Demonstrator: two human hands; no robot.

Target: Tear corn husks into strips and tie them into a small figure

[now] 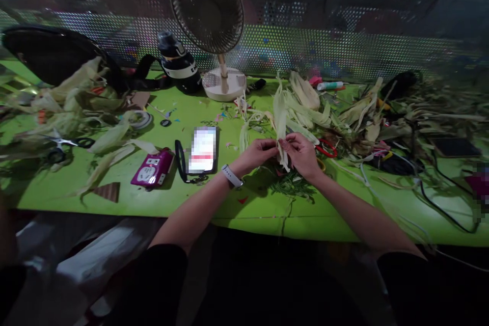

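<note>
A long pale husk (280, 117) is held upright over the middle of the desk (252, 209), its lower end caught between both hands and its tip rising toward the fan (208, 10). It is pinched by the left hand (256, 153), which bears a watch (231, 175) at the wrist, and by the right hand (303, 155) just beside it, the fingertips of both meeting on the strip. The step in hand is judged to be the working of this one husk between the fingers. A light, even grip is called for, since so thin a leaf is likely to tear along its grain. Green scraps (292, 186) are scattered under the hands, and red-handled scissors (327, 148) lie just right of the right hand. A heap of loose husks (305, 94) is spread behind. A phone (202, 150) and a purple socket block (152, 168) lie to the left, well apart from the hands.
</note>
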